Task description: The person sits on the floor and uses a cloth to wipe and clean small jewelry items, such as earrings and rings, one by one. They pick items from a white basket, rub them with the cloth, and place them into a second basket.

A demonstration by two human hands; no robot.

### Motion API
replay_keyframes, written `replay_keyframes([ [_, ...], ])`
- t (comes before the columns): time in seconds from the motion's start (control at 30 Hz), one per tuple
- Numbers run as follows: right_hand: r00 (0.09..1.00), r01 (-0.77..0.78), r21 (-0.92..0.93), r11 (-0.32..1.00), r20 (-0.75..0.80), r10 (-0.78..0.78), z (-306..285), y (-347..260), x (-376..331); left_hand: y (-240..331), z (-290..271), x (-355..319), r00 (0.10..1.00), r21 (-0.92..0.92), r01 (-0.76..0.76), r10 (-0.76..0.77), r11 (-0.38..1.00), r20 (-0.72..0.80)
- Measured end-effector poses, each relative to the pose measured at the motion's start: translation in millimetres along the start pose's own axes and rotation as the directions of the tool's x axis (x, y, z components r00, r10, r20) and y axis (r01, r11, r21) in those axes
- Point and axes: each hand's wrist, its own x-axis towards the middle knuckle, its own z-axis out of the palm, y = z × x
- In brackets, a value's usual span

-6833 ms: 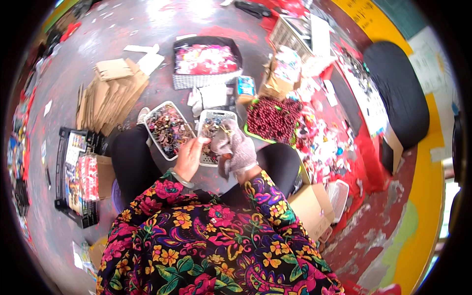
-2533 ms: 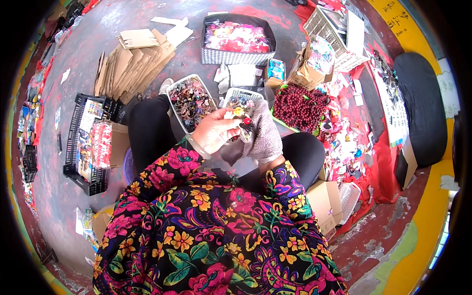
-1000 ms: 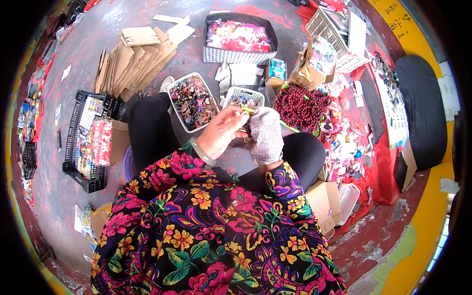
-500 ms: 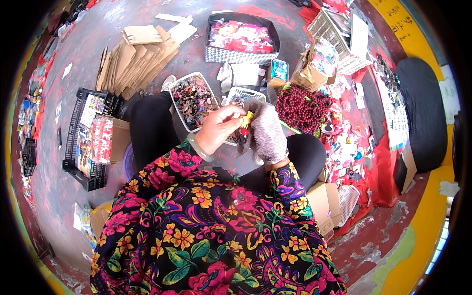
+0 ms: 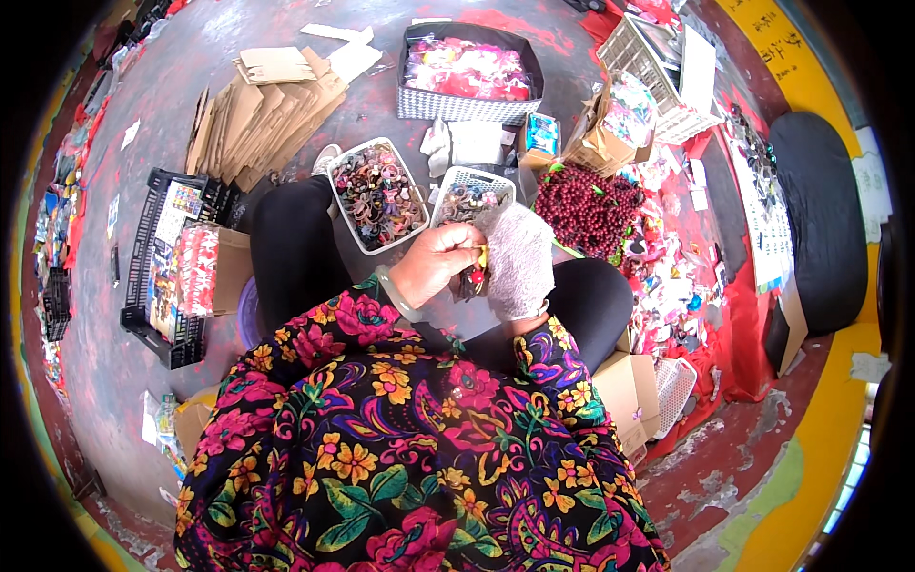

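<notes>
Leftmost, a black crate [image 5: 157,257] holds printed packets, its far end running dim toward the rim of the view, and a stack of flattened cardboard [image 5: 257,110] lies on the grey floor beyond it. Next comes a white basket [image 5: 376,195] of mixed small dark and coloured pieces, resting against the person's black-clad knee; the individual pieces cannot be told apart. The left hand [image 5: 434,272], bare with a pale bangle at the wrist, is closed in a pinch on a small yellow and red item [image 5: 479,265], most of which is covered by the fingers, so its kind cannot be determined. The item sits between both hands, above the lap and just in front of a second white basket [image 5: 472,195], partly hidden behind them. The right hand [image 5: 518,262] wears a grey knit glove and is curled against the same item; whether it actually grips cannot be told. Further right lie a heap of dark red beads [image 5: 586,205] and a red cloth [image 5: 734,315] littered with small goods.
</notes>
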Motion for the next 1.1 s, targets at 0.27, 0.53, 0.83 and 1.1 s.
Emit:
replay_keyframes([
  [0.27,0.977,0.200,0.131,0.971,-0.099,-0.188,-7.2,13.5,9.4,8.7,-12.6,2.1,0.971,-0.581,0.220,-0.235,0.783,0.051],
  [0.53,0.863,0.368,-0.163,0.915,-0.306,-0.401,2.5,9.8,3.5,18.4,-4.9,-0.6,0.976,-0.441,0.216,-0.209,0.871,0.066],
  [0.83,0.852,0.398,-0.073,0.914,-0.339,-0.398,0.3,13.0,6.6,13.7,-11.5,-0.8,0.968,-0.443,0.231,-0.162,0.866,0.190],
  [1.1,0.923,0.283,-0.044,0.958,-0.258,-0.284,2.6,17.0,13.7,24.7,-12.2,-1.5,0.956,-0.363,0.257,-0.181,0.895,0.231],
])
